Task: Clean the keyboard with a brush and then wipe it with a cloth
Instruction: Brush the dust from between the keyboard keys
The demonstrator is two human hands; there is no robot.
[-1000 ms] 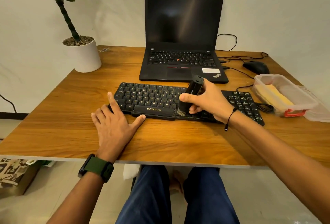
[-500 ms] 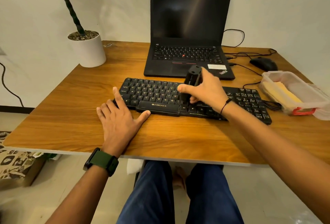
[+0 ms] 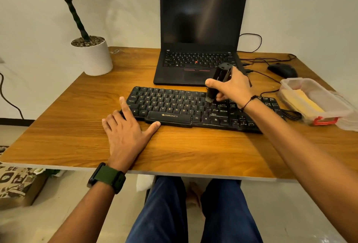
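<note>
Our right hand [image 3: 231, 87] grips the brush [image 3: 219, 80], thumb on the near side and fingers curled round the back, w/ the black handle tilted up and away toward the laptop [image 3: 197, 37] and the bristles pointing down. The bristles touch the keys just right of the middle of the keyboard [image 3: 174, 105], in the upper rows. The keyboard's long side runs left to right across the table [image 3: 77, 126], so we think the next strokes should go along that line. The keys to the left of the brush are bare and easy to reach; the keys to the right sit partly under our right wrist. Our left hand [image 3: 126, 134] lies flat and open, fingers straight, fingertips on the keyboard's left end and thumb near the space bar, holding it still. That hand is nearer the left keys, but the brush is in the right one. The yellow cloth [image 3: 302, 101] waits in the clear box [image 3: 329, 105] at the far right, close to our right arm, not yet used
</note>
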